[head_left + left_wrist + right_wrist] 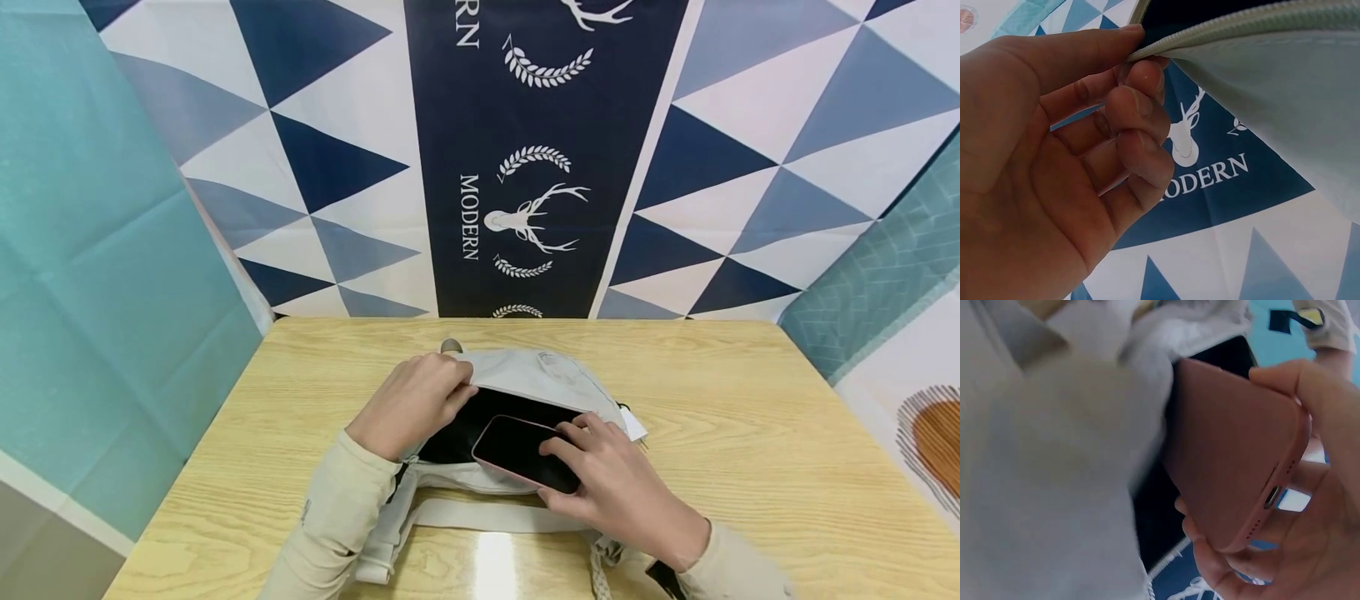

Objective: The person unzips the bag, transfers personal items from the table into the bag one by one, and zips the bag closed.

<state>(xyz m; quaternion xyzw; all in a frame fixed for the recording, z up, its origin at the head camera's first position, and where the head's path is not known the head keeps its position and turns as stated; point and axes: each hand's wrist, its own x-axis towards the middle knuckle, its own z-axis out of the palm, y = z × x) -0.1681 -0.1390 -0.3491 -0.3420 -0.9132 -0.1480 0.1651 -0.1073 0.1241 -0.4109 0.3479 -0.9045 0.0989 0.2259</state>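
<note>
Nearest the camera, two pale sleeves come in from the bottom edge of the head view, and a strap of the bag runs flat across the table just in front of them.

The right hand holds a phone in a pink case, screen up and dark: fingers lie over its right end and the thumb is tucked under the near edge. In the right wrist view the fingers curl round the lower end of the phone, with the charging port facing the palm. The phone lies tilted across the mouth of the bag, its far left corner over the dark lining; whether that corner is already inside the opening or just resting on the rim is hard to say from these angles.

The left hand pinches the upper edge of the light grey bag and lifts it, so the black interior shows. The left wrist view shows thumb and forefinger closed on the zip edge, the other fingers loosely curled below it.

The bag sits near the middle of the pale wooden table, slightly toward the near side. Behind the table hangs a cloth backdrop of blue and white triangles, with a dark panel bearing a white stag and the word MODERN; a teal cloth hangs at the left.
</note>
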